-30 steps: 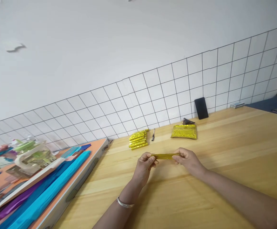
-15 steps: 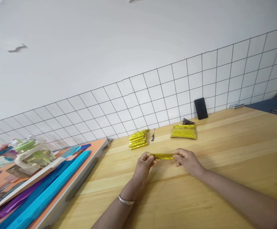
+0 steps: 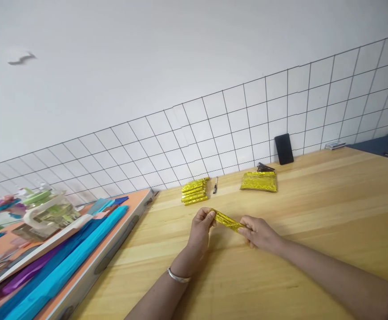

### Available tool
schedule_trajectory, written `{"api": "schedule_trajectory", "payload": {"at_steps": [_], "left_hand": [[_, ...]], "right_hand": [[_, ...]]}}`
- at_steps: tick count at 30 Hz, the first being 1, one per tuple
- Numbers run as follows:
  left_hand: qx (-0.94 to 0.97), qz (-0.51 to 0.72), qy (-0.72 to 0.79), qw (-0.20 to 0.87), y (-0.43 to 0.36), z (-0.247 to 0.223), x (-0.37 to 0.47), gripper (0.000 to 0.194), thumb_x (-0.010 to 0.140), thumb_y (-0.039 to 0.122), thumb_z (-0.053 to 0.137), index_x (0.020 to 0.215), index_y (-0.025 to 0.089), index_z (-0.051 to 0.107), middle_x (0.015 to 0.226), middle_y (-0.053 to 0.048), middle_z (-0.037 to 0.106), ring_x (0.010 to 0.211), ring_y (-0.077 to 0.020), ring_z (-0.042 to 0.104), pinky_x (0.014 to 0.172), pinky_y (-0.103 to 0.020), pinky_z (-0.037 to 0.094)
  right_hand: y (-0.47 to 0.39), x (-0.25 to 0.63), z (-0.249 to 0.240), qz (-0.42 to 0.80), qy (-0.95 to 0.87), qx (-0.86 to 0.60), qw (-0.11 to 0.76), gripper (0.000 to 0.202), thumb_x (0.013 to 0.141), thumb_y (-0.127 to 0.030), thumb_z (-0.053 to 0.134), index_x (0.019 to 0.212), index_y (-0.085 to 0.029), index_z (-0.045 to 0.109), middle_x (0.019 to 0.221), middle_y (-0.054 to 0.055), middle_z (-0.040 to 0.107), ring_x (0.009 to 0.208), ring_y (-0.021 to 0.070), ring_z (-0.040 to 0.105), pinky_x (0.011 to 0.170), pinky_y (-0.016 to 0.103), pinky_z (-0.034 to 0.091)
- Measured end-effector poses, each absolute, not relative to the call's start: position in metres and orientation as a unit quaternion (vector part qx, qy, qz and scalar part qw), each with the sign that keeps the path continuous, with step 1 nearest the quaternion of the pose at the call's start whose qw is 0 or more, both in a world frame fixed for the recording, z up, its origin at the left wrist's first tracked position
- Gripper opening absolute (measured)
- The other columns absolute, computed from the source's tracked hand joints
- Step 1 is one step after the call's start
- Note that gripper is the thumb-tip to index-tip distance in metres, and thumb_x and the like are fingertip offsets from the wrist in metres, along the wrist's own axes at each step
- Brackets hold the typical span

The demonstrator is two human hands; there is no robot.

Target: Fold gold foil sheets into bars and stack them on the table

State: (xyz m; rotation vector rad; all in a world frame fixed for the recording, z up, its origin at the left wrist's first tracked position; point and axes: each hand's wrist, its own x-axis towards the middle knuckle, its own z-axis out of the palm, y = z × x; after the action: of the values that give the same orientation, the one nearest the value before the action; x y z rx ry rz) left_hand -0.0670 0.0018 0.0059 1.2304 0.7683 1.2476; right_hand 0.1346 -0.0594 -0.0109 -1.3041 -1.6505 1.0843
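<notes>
A narrow folded strip of shiny gold foil (image 3: 227, 221) is stretched between my two hands above the wooden table. My left hand (image 3: 203, 221) pinches its upper left end between thumb and fingers. The lower right end is pinched by my right hand (image 3: 254, 231). The strip slants down to the right. Beyond my left hand lies a row of gold foil rolls (image 3: 194, 192), side by side. A flat stack of gold foil sheets (image 3: 259, 182) rests farther back on the right.
A pen (image 3: 215, 185) lies behind my hands, and a black stapler-like tool (image 3: 265, 167) touches the foil stack's back. A black phone-like slab (image 3: 284, 149) leans on the wire grid (image 3: 234, 129). At left, an orange-topped surface (image 3: 140, 198) carries blue paper rolls (image 3: 80, 253) and a clear jug (image 3: 52, 212).
My right hand has moved lower, tilting the foil strip from nearly level to slanting down rightward. Both hands keep their pinch on it. The camera view has shifted slightly.
</notes>
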Motion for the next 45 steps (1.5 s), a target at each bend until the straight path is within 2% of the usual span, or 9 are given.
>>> {"api": "schedule_trajectory", "payload": {"at_steps": [6, 9, 20, 24, 27, 31, 34, 37, 45], "left_hand": [[0.446, 0.513, 0.291, 0.673, -0.017, -0.001, -0.050, 0.023, 0.074, 0.028, 0.069, 0.087, 0.015, 0.056, 0.078, 0.001, 0.055, 0.057, -0.0042, 0.047, 0.055, -0.017, 0.039], [0.447, 0.476, 0.287, 0.701, -0.030, -0.006, -0.040, 0.020, 0.073, 0.024, 0.070, 0.083, 0.013, 0.056, 0.074, 0.001, 0.055, 0.058, -0.0046, 0.047, 0.055, -0.017, 0.038], [0.477, 0.508, 0.315, 0.644, -0.006, 0.001, -0.057, 0.021, 0.069, 0.025, 0.072, 0.075, 0.013, 0.057, 0.065, 0.004, 0.052, 0.051, -0.0035, 0.042, 0.050, -0.016, 0.032], [0.537, 0.489, 0.317, 0.610, 0.005, 0.006, -0.072, 0.020, 0.070, 0.028, 0.071, 0.075, 0.014, 0.058, 0.062, 0.003, 0.053, 0.052, -0.0053, 0.045, 0.053, -0.018, 0.035], [0.651, 0.447, 0.318, 0.524, 0.014, 0.004, -0.082, 0.018, 0.073, 0.030, 0.068, 0.080, 0.015, 0.062, 0.068, -0.001, 0.060, 0.062, -0.0102, 0.054, 0.061, -0.023, 0.042], [0.825, 0.383, 0.297, 0.290, 0.028, -0.008, -0.093, 0.012, 0.081, 0.026, 0.058, 0.086, 0.019, 0.066, 0.087, -0.006, 0.064, 0.083, -0.0162, 0.058, 0.075, -0.029, 0.046], [0.894, 0.327, 0.273, 0.138, 0.035, -0.017, -0.096, 0.017, 0.085, 0.022, 0.050, 0.088, 0.021, 0.066, 0.091, -0.007, 0.064, 0.086, -0.0163, 0.057, 0.078, -0.030, 0.045], [0.932, 0.259, 0.249, 0.053, 0.036, -0.016, -0.098, 0.017, 0.085, 0.019, 0.049, 0.089, 0.021, 0.065, 0.092, -0.006, 0.065, 0.087, -0.0165, 0.057, 0.079, -0.030, 0.045], [0.968, 0.066, 0.242, -0.010, 0.009, 0.020, -0.092, 0.021, 0.082, 0.011, 0.046, 0.086, 0.021, 0.064, 0.089, -0.005, 0.064, 0.082, -0.0172, 0.058, 0.076, -0.028, 0.042]], "right_hand": [[-0.067, 0.126, -0.009, 0.431, -0.633, -0.508, 0.395, 0.015, 0.084, -0.034, 0.043, 0.079, -0.020, 0.044, 0.057, -0.006, 0.056, 0.044, 0.0088, 0.054, 0.043, 0.019, 0.040], [-0.065, 0.122, -0.015, 0.449, -0.631, -0.497, 0.392, 0.016, 0.084, -0.035, 0.044, 0.078, -0.020, 0.044, 0.059, -0.005, 0.057, 0.044, 0.0086, 0.054, 0.042, 0.018, 0.039], [-0.066, 0.122, -0.015, 0.456, -0.658, -0.465, 0.379, 0.018, 0.086, -0.036, 0.041, 0.076, -0.021, 0.041, 0.054, -0.008, 0.046, 0.045, 0.0084, 0.049, 0.044, 0.019, 0.041], [-0.062, 0.135, -0.014, 0.338, -0.725, -0.498, 0.335, 0.017, 0.088, -0.034, 0.039, 0.078, -0.021, 0.044, 0.059, -0.006, 0.049, 0.051, 0.0098, 0.051, 0.047, 0.020, 0.038], [-0.053, 0.154, -0.011, 0.082, -0.799, -0.518, 0.294, 0.015, 0.089, -0.028, 0.042, 0.081, -0.020, 0.052, 0.072, 0.000, 0.057, 0.067, 0.0139, 0.054, 0.059, 0.025, 0.038], [-0.040, 0.175, -0.006, -0.159, -0.838, -0.476, 0.213, 0.020, 0.088, -0.012, 0.041, 0.081, -0.019, 0.058, 0.082, 0.005, 0.058, 0.083, 0.0176, 0.049, 0.070, 0.030, 0.034], [-0.038, 0.176, -0.003, -0.214, -0.863, -0.433, 0.148, 0.018, 0.089, -0.013, 0.043, 0.085, -0.018, 0.059, 0.082, 0.006, 0.058, 0.084, 0.0186, 0.048, 0.071, 0.031, 0.032], [-0.041, 0.168, -0.001, -0.225, -0.882, -0.405, 0.086, 0.017, 0.089, -0.014, 0.044, 0.083, -0.017, 0.059, 0.080, 0.006, 0.059, 0.084, 0.0195, 0.047, 0.069, 0.032, 0.031], [-0.053, 0.152, 0.003, -0.213, -0.878, -0.428, 0.012, 0.012, 0.079, -0.008, 0.053, 0.075, -0.016, 0.062, 0.072, 0.009, 0.060, 0.078, 0.0223, 0.048, 0.061, 0.033, 0.029]]}}
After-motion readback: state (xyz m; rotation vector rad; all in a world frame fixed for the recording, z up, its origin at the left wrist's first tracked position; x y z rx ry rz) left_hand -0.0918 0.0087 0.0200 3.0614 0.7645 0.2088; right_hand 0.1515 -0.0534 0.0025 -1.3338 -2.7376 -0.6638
